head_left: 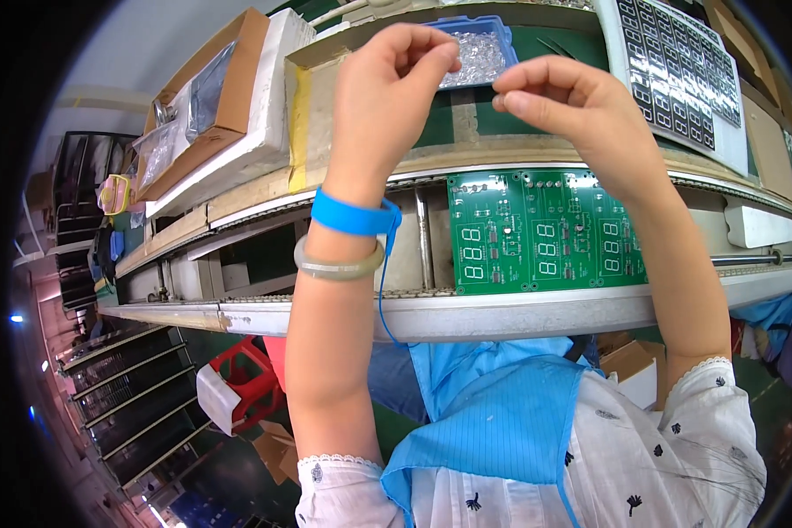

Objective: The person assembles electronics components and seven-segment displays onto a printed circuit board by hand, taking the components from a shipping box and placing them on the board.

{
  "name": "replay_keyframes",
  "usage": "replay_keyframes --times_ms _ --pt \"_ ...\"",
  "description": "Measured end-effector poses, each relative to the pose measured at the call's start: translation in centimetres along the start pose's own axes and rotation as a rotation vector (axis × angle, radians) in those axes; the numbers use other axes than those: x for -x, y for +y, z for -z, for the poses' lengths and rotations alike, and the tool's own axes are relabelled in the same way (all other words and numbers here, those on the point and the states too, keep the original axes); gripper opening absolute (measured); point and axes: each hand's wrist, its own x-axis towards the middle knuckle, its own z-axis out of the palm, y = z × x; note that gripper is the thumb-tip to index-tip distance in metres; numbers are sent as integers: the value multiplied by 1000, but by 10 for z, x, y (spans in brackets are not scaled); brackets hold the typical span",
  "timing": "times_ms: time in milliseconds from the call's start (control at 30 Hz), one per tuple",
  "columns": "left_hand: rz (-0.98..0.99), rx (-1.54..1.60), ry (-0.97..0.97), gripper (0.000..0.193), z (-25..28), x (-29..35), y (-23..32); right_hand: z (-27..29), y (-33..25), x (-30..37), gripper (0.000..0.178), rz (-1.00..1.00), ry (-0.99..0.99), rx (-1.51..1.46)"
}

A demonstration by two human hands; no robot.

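Observation:
My left hand (385,86) is raised over the near left side of a blue plastic bin (508,37), its fingers curled in and the thumb pressed against them. The bin holds many small clear parts (481,60). To its right, my right hand (587,107) has thumb and fingertips drawn together in a pinch. Anything in either pinch is too small or hidden to make out. Below the hands, a green circuit board panel (510,211) with white digit outlines lies across the conveyor rails, and my right forearm covers its right end.
A white foam tray of black digit displays (678,75) lies at the far right. At the left, an open cardboard box (238,97) with bags stands on white foam. The conveyor's near metal rail (343,319) runs in front of me. A red stool (248,374) is at the lower left.

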Motion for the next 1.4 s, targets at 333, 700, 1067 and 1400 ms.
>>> replay_keyframes --times_ms 333,700,1067,1400 --pt "459 432 -166 22 38 78 16 -22 8 17 18 -53 -72 7" --pt "463 475 -131 16 44 105 0 -40 14 24 17 50 -95 209" --pt "452 428 -129 13 45 110 -5 -47 17 27 11 287 -151 666" --pt "411 290 -115 12 43 115 -11 -56 22 29 7 465 -210 961"
